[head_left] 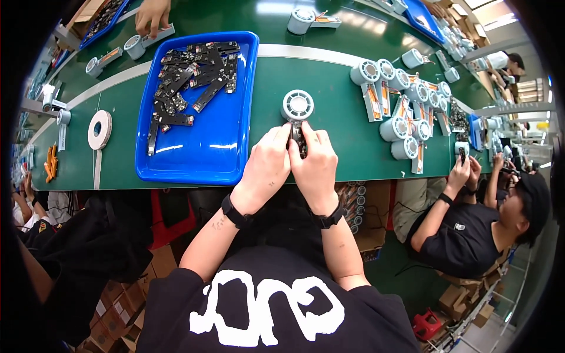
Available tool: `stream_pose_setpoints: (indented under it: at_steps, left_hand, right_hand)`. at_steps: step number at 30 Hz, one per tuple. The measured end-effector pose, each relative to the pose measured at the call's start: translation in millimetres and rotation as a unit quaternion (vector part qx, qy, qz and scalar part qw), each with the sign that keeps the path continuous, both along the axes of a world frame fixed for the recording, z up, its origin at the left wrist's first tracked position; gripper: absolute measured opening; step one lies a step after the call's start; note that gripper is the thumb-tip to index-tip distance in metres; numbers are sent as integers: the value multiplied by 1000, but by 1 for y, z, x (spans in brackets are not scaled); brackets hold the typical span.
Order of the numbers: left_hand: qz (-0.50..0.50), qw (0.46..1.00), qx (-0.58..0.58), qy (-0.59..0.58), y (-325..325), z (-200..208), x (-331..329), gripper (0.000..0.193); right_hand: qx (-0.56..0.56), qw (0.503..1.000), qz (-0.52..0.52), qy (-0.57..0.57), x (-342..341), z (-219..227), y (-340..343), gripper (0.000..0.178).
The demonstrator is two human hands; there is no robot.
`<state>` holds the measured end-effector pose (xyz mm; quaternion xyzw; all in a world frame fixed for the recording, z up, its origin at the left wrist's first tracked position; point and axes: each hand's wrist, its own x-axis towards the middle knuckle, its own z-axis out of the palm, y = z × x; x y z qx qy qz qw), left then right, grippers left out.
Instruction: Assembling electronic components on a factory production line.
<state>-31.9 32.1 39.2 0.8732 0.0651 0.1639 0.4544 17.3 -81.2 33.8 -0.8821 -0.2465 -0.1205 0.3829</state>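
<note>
A pale blue-grey handheld fan body (299, 105) stands in front of me, its round spoked head pointing away from me. My left hand (269, 156) is closed around the left side of its handle. On the other side, my right hand (316, 159) grips the handle too, both thumbs close together at its top. A black circuit board (302, 141) shows between my hands along the handle; how far it sits inside is hidden by my fingers. Left of my hands, many similar black circuit boards (206, 76) lie heaped in a blue tray (218, 135).
Several fan bodies with orange wires (406, 129) are clustered to the right on the green table (335, 141). A white tape roll (100, 129) and orange sticks (51, 163) lie at left. Another person's hand (154, 17) touches a fan at far left; a co-worker (471, 217) sits at right.
</note>
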Motion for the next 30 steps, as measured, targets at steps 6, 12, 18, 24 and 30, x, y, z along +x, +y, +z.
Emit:
stream_pose_setpoints:
  at_steps: [6, 12, 18, 24, 30]
  left_hand:
    - [-2, 987, -159, 23, 1, -2, -5, 45]
    - [17, 988, -147, -52, -5, -12, -8, 46]
    - [-15, 998, -59, -18, -3, -5, -12, 41]
    - [-36, 999, -19, 0, -3, -4, -10, 39]
    - [-54, 998, 22, 4, -2, -5, -9, 41]
  right_hand:
    - [-123, 991, -46, -17, -6, 6, 7, 40]
    - [-64, 996, -69, 5, -6, -7, 11, 37]
    - [2, 998, -56, 11, -2, -14, 8, 39]
    - [-78, 995, -55, 13, -7, -7, 7, 40]
    - [-167, 984, -57, 13, -8, -3, 6, 37]
